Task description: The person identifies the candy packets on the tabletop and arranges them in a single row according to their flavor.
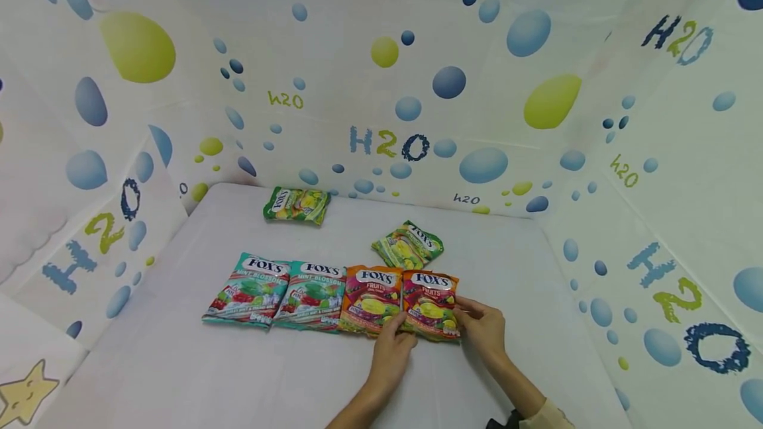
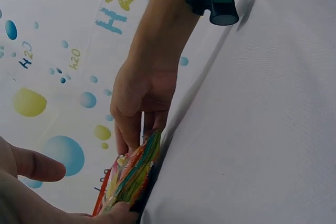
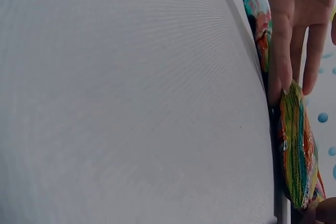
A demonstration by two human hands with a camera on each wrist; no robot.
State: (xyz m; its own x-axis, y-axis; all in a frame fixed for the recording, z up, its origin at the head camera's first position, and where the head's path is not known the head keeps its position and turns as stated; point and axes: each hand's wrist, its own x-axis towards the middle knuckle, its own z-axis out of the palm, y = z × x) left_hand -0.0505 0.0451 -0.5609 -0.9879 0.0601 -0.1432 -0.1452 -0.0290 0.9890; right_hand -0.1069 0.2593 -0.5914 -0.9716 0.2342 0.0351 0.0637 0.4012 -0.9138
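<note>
A purple and orange Fox's candy bag (image 1: 430,303) lies at the right end of a row on the white table, between both hands. My left hand (image 1: 390,349) touches its left edge with nearly straight fingers; the thumb (image 2: 42,166) stands apart from the bag in the left wrist view. At the right edge, my right hand (image 1: 484,330) pinches the bag with bent fingers. Just left of it lies an orange Fox's bag (image 1: 371,300), its lower right corner partly behind the left hand. The right wrist view shows the held bag's striped end (image 3: 297,150) edge-on.
Two mint-green Fox's bags, one at the far left (image 1: 249,290) and one beside it (image 1: 312,296), continue the row. Behind lie two green Fox's bags, one tilted (image 1: 411,247) and one near the back wall (image 1: 296,206). Printed sheets (image 1: 334,104) enclose the table.
</note>
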